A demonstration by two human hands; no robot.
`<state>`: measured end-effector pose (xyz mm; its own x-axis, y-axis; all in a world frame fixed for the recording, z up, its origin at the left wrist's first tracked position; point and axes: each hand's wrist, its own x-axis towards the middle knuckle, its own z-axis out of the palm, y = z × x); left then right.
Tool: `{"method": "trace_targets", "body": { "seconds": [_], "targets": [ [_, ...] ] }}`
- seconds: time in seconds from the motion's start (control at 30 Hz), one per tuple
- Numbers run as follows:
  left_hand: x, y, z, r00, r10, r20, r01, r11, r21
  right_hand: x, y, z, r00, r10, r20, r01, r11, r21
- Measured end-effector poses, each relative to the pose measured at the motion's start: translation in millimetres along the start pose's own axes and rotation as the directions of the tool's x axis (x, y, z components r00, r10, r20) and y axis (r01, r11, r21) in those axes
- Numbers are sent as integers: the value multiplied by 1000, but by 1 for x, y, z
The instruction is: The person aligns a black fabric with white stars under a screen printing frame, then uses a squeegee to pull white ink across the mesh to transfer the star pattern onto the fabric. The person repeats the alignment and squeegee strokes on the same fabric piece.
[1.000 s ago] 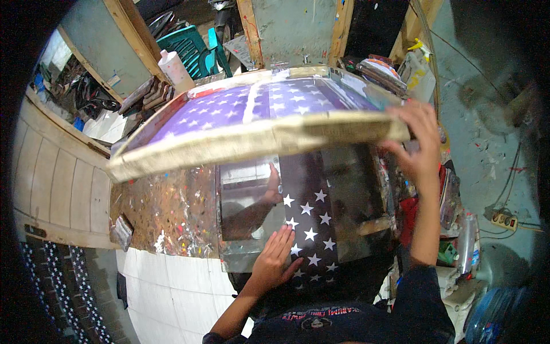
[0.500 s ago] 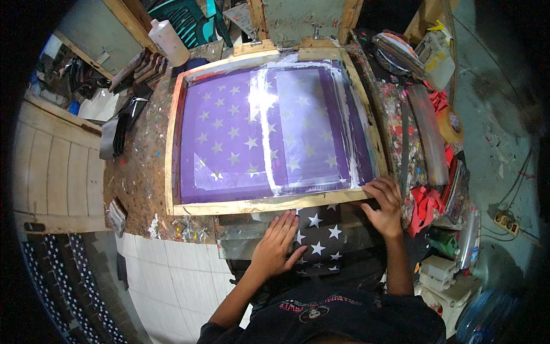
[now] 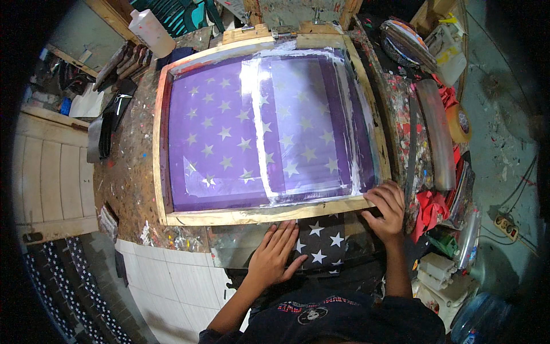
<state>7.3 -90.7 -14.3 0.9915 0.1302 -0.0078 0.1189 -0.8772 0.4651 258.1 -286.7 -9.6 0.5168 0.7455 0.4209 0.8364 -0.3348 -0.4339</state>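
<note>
A wooden-framed printing screen (image 3: 220,215) with purple mesh and a pattern of pale stars lies across the worktable. White streaks run over its mesh. At its near right corner my right hand (image 3: 385,210) curls its fingers over the wooden edge, thumb underneath. Below the near edge, a black cloth (image 3: 324,250) printed with white stars sticks out; its far part is hidden under the screen. My left hand (image 3: 275,253) lies flat along the cloth's left edge, fingers stretched out with their tips close to the frame and thumb on the cloth.
Metal hinge clamps (image 3: 285,34) stand at the screen's far edge. A plastic bottle (image 3: 152,33) is at back left. Tape (image 3: 458,123), a clear tube and red cloth scraps (image 3: 429,213) lie along the right. Star-printed strips (image 3: 94,289) lie at lower left.
The whole view has shifted slightly, and the screen looks a little larger. Both hands keep their places at the cloth and the frame corner.
</note>
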Motion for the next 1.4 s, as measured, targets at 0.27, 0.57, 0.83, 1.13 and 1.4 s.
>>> {"method": "trace_targets", "body": {
  "seconds": [0.27,0.57,0.83,1.13,1.4],
  "targets": [
    [0,2,-4,999,-29,28,29,1000,9,5,0,-1,1000,-14,7,14,1000,-6],
    [0,2,-5,996,-48,78,49,999,-12,7,2,-4,999,-40,26,40,999,-1],
    [0,3,-7,998,-33,55,31,999,36,9,3,-6,996,-21,82,24,999,-43],
    [4,4,-12,998,-36,51,34,998,44,19,-2,-4,982,-16,190,29,997,-67],
    [3,2,-12,995,-48,89,51,998,-37,7,2,-1,981,3,196,11,997,-73]
  ]
}}
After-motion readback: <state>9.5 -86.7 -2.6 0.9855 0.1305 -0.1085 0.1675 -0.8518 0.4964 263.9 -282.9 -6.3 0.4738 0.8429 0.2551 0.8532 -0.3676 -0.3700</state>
